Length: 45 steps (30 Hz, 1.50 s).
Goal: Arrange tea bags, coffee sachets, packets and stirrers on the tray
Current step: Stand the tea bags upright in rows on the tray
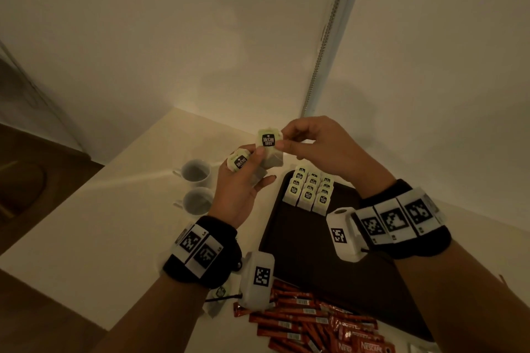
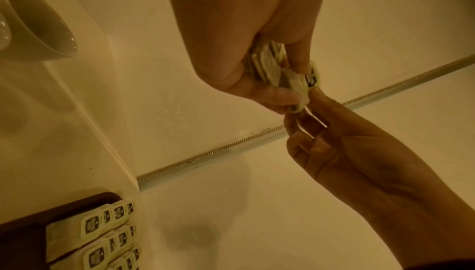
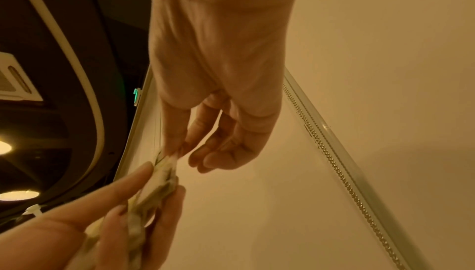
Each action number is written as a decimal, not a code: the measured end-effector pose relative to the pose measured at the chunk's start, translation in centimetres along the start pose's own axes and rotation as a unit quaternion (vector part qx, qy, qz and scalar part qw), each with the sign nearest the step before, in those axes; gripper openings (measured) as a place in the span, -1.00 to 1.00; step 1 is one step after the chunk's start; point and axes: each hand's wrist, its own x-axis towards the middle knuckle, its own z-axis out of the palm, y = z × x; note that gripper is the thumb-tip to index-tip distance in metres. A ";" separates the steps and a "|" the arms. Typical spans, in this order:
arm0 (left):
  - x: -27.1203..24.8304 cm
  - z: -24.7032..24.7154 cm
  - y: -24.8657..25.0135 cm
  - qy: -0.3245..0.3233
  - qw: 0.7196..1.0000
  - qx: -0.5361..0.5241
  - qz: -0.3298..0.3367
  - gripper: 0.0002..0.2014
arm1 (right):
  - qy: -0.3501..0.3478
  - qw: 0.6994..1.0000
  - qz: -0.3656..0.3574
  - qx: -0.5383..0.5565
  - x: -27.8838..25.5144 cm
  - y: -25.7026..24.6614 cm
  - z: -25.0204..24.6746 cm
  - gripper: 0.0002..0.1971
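My left hand [image 1: 243, 178] grips a small stack of tea bags [image 1: 240, 162] above the table, left of the tray. My right hand [image 1: 304, 140] pinches one tea bag [image 1: 268, 140] by its pale green tag, lifted just above the stack. In the left wrist view the stack [image 2: 264, 65] sits between my left fingers while the right hand [image 2: 321, 132] pinches the top bag [image 2: 311, 77]. The dark brown tray [image 1: 315, 252] carries rows of tea bags [image 1: 311, 189] at its far end. Red coffee sachets [image 1: 309, 321] lie heaped at the tray's near edge.
Two white cups [image 1: 196, 170] stand on the white table [image 1: 86, 252] left of my hands. A loose tea bag [image 1: 218, 298] lies under my left wrist. A wall with a metal strip [image 1: 324, 46] rises behind the table's corner.
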 end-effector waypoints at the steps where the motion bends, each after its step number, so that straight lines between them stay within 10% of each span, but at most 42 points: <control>1: 0.0 0.0 0.0 -0.003 1.000 0.002 -0.004 -0.88 | 0.002 1.000 -0.008 -0.006 0.0 0.0 0.0 -0.89; 45: 0.7 1.1 -2.4 -0.026 0.996 -0.035 -0.081 -0.88 | 0.081 0.995 -0.036 -0.036 0.4 1.2 -0.7 -0.88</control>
